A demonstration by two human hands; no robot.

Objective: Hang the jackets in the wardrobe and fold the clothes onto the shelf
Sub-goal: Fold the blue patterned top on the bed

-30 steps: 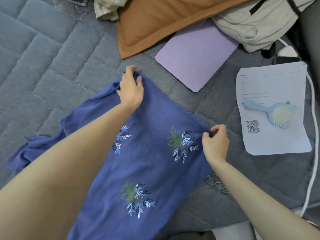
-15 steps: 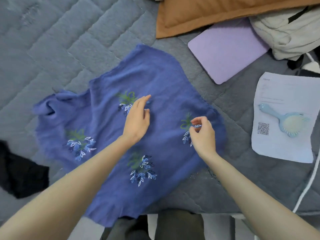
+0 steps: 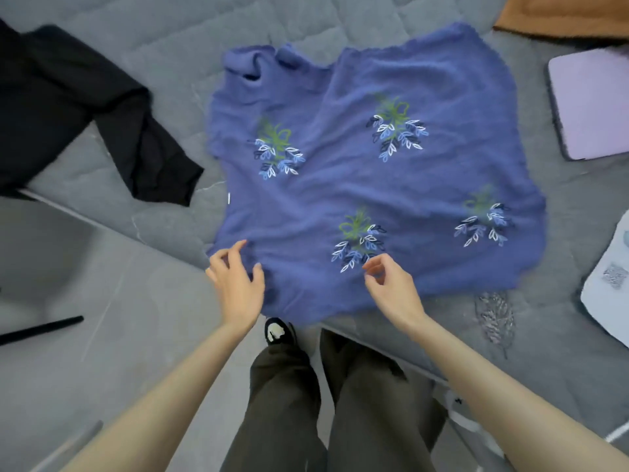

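Hovering at 6 o'clock of the blue top [image 3: 374,185], my left hand [image 3: 235,287] and right hand [image 3: 394,291] have the grip apart, empty; the cloth seems soft and light, so I would pinch the hem.

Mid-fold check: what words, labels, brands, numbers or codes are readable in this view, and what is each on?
No text is readable here.
White paper: square code patch, blurred; no words legible.
Blue top: small white tag at its left edge, too small to read; the prints are leaf sprigs, not lettering.
Shoe: pale mark, not readable.
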